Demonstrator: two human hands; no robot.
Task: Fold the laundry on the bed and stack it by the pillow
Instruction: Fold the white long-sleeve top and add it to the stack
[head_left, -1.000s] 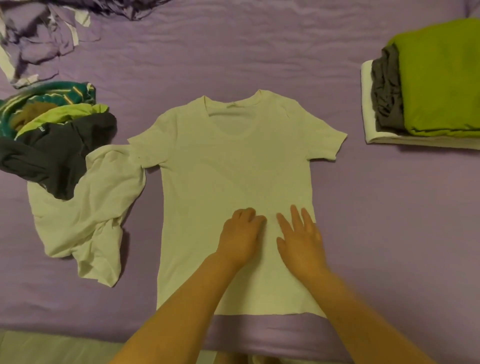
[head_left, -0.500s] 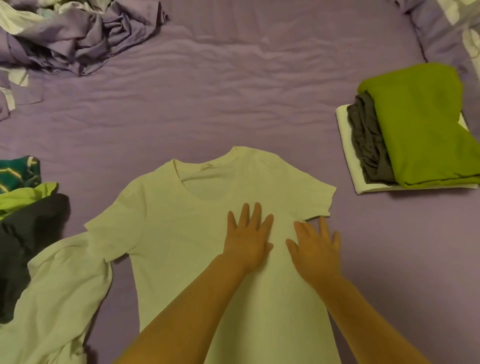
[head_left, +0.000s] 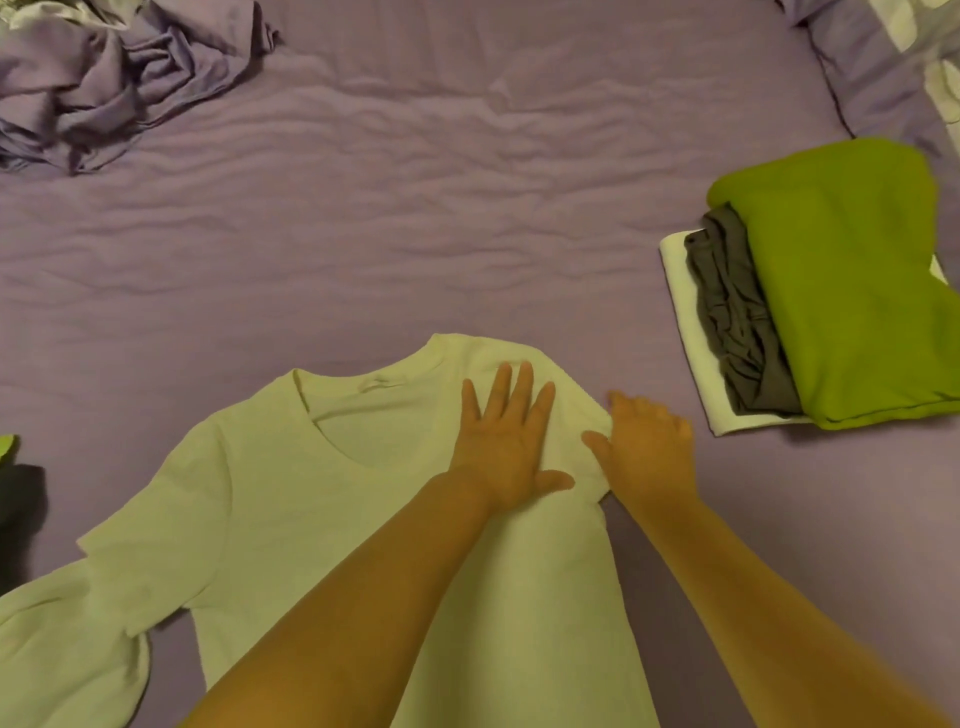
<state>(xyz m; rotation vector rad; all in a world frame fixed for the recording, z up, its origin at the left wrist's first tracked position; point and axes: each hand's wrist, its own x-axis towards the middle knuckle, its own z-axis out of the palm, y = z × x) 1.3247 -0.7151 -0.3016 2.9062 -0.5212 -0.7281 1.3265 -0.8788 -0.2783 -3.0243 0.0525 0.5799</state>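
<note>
Your left hand (head_left: 506, 441) lies flat with fingers spread on the pale T-shirt (head_left: 291, 499), pressing near its right shoulder. Your right hand (head_left: 647, 447) sits at the shirt's right edge where the sleeve is tucked in; its fingers seem curled onto the cloth, though the fold hides whether they pinch it. The shirt lies face up on the purple bed (head_left: 415, 234), collar away from you, its other sleeve spread flat. A second pale garment (head_left: 57, 654) touches that sleeve at lower left, and dark clothes (head_left: 18, 509) show at the left edge. To the right, well apart, stands the folded stack (head_left: 852, 291): green on grey on white. Behind it lies the pillow (head_left: 883, 67). A crumpled purple sheet (head_left: 114, 78) lies far left. No writing is legible.
</note>
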